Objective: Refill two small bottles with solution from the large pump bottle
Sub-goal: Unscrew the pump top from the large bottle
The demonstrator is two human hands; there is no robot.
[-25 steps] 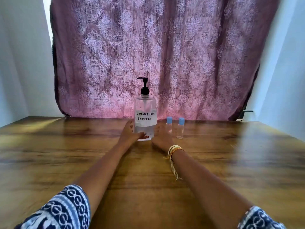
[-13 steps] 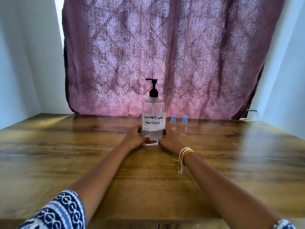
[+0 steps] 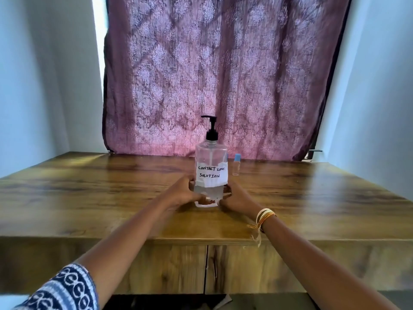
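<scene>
A large clear pump bottle (image 3: pixel 211 162) with a black pump and a white label reading "CONTACT LENS SOLUTION" stands upright on the wooden table (image 3: pixel 89 193). My left hand (image 3: pixel 182 194) grips its lower left side and my right hand (image 3: pixel 234 198) grips its lower right side. Behind it to the right stands a small clear bottle with a blue cap (image 3: pixel 236 164). Of the second small bottle only a sliver of blue cap (image 3: pixel 227 155) shows past the big bottle's edge.
A patterned purple curtain (image 3: pixel 223 74) hangs behind the table's far edge. Pale walls flank it on both sides. The table's near edge (image 3: pixel 134 239) and front panel lie below my forearms. A thread bracelet sits on my right wrist.
Both hands closed around the pump bottle's base and drew it toward me across the table. It now hides one small bottle. The view has pulled back, showing the table's front edge.
</scene>
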